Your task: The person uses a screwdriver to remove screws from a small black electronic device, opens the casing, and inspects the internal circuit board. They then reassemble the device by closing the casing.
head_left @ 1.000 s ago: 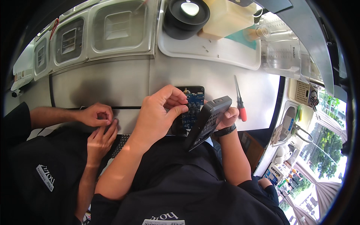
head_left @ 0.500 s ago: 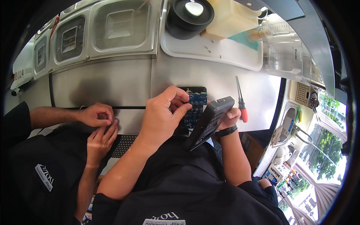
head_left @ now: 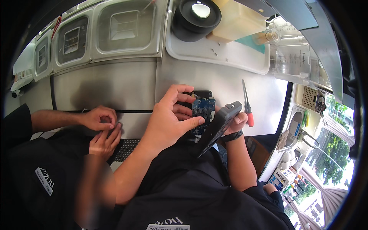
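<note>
My left hand (head_left: 168, 119) pinches a small blue circuit board (head_left: 203, 108) between thumb and fingers, over a black device body (head_left: 202, 94) lying on the steel counter. My right hand (head_left: 235, 122) grips a dark grey cover panel (head_left: 219, 127), tilted up on its edge just right of the board. A black band sits on my right wrist. A red-handled screwdriver (head_left: 246, 105) lies on the counter beside my right hand.
A co-worker's two hands (head_left: 100, 126) work close together at the left by the counter edge. A white tray (head_left: 214, 55) at the back holds a black round part (head_left: 196, 17) and a cream container (head_left: 236, 21). Clear plastic jugs (head_left: 293, 57) stand far right.
My hands and the tilted panel have barely shifted; the left fingers stay on the blue board. The co-worker's hands remain together at the left.
</note>
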Demonstrator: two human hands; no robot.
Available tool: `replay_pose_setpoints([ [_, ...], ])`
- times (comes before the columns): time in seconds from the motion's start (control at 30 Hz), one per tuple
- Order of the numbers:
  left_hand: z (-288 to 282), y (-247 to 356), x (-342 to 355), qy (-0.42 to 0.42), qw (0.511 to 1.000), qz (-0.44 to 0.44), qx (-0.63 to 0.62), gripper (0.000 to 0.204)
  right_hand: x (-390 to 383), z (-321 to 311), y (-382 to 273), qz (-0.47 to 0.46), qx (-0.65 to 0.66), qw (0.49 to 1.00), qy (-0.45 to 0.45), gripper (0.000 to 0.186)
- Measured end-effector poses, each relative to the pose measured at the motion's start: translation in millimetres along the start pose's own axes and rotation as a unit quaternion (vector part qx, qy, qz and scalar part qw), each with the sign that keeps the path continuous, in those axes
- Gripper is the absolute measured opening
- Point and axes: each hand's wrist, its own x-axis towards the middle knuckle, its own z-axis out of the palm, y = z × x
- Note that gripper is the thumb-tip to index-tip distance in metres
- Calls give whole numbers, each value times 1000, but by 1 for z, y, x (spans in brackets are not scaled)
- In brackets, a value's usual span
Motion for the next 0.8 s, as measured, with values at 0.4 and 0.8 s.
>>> replay_pose_setpoints([
  [0.4,-2,-3,3,-18,999,-27,-31,50,5,18,4,-25,-77,991,108,41],
  [0.8,-5,-6,5,-37,996,-53,-59,54,10,30,6,-13,-106,987,117,34],
])
